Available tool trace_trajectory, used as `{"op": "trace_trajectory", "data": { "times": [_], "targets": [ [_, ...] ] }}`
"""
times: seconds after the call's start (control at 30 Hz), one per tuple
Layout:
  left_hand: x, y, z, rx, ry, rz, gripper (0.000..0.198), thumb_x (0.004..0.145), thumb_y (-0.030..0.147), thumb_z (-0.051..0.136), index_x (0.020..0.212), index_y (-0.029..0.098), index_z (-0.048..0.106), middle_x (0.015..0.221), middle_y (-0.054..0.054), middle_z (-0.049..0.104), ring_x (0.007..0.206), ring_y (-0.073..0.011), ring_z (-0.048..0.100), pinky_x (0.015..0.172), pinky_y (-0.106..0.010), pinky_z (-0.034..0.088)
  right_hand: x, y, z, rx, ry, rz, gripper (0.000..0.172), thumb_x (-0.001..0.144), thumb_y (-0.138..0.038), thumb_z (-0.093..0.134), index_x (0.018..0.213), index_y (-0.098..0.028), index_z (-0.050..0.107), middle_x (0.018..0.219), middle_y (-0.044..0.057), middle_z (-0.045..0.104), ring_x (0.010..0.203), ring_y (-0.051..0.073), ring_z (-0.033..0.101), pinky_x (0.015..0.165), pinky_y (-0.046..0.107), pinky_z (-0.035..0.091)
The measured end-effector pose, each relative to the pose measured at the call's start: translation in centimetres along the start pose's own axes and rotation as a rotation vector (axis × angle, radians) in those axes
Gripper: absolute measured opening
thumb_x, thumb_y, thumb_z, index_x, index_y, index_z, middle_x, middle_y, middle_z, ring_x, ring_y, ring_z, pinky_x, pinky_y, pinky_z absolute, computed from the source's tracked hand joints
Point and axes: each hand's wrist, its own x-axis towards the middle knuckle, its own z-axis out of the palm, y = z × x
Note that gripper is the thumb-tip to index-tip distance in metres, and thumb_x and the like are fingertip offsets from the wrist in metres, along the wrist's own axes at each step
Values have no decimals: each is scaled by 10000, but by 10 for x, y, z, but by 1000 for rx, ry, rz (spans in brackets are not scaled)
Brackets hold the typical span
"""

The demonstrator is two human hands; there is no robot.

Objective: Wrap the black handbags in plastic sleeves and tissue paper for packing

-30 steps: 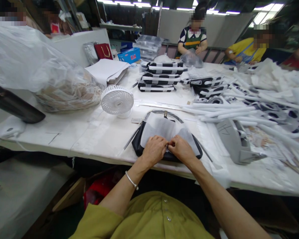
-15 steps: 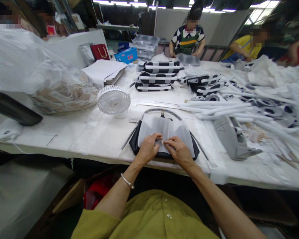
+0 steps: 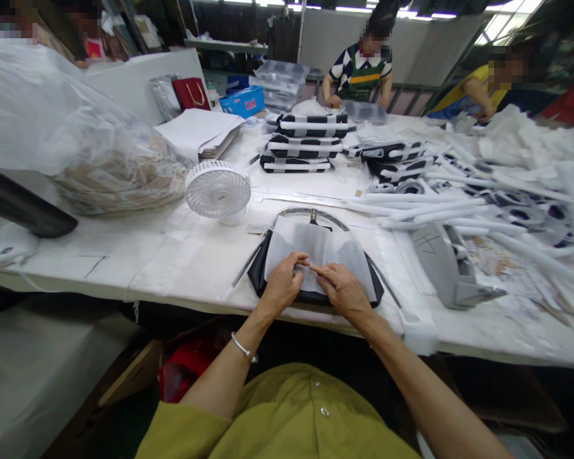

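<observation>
A black handbag (image 3: pixel 255 273) lies in front of me at the table edge, a white foam sheet (image 3: pixel 291 237) spread over its face. Its wrapped handle (image 3: pixel 337 218) arches away at the far side, near a small gold-coloured clasp (image 3: pixel 313 215). Over the middle of the sheet, my left hand (image 3: pixel 284 280) has thumb and fingertips drawn together. My right hand (image 3: pixel 342 287) faces it, its fingers also closed in a pinch, the two sets of fingertips almost meeting. Whatever lies between the fingertips is too small to make out.
To the left stand a white fan (image 3: pixel 219 191) and a large plastic bag (image 3: pixel 119 172). A grey tape dispenser (image 3: pixel 442 264) sits to the right, below white foam tubes (image 3: pixel 425 210). Wrapped bags (image 3: pixel 306 146) are stacked behind. A co-worker (image 3: pixel 361 73) stands across the table.
Both hands stay over the foam sheet, with only a slight shift of the fingers. The co-worker opposite has moved their arms a little.
</observation>
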Motion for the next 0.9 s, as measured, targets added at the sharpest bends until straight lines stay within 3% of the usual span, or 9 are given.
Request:
{"op": "trace_trajectory", "data": {
  "times": [0.17, 0.3, 0.47, 0.63, 0.77, 0.9],
  "targets": [
    [0, -2, 1, -43, -2, -20, 421, 779, -17, 468, 1123, 208, 557, 1049, -29, 730, 1011, -169, 672, 955, -348, 509, 0, 2, 5, 17, 95, 8, 181, 930, -233, 574, 1000, -242, 740, 957, 44, 742, 901, 188, 660, 850, 295, 484],
    [-1, -3, 2, -64, 4, -19, 385, 806, 4, 486, 1118, 213, 569, 1015, -14, 736, 958, -159, 684, 909, -320, 524, -3, 1, 10, -14, 151, 29, 172, 935, -228, 571, 954, -232, 742, 935, 47, 759, 868, 190, 680, 821, 286, 477],
    [-1, -2, 3, -35, 18, -8, 365, 801, 4, 503, 1087, 216, 583, 985, -8, 738, 941, -158, 687, 893, -308, 530, -1, -5, 7, -143, 89, 79, 147, 937, -214, 575, 919, -205, 720, 902, 57, 747, 858, 195, 671, 787, 272, 454],
    [-3, -4, 7, 101, 22, 85, 373, 800, 1, 512, 1097, 213, 589, 1008, -19, 723, 975, -178, 657, 917, -337, 521, 5, -8, -2, -200, -24, 32, 160, 939, -215, 563, 950, -214, 723, 925, 59, 729, 918, 204, 643, 815, 284, 462],
    [-7, -8, 12, 281, -27, 242, 324, 830, 16, 501, 1077, 198, 606, 1048, -50, 697, 1020, -202, 627, 959, -373, 503, 7, -2, -6, 28, 1, 77, 180, 909, -210, 559, 932, -224, 737, 943, 44, 739, 916, 193, 663, 854, 295, 481],
    [-14, -9, 13, 406, -87, 325, 359, 857, -4, 442, 1129, 176, 592, 1043, -62, 691, 1011, -201, 632, 951, -377, 515, 6, 7, -5, 394, 199, 323, 201, 868, -274, 557, 944, -210, 732, 894, 38, 759, 850, 208, 699, 825, 325, 521]
  ]
}}
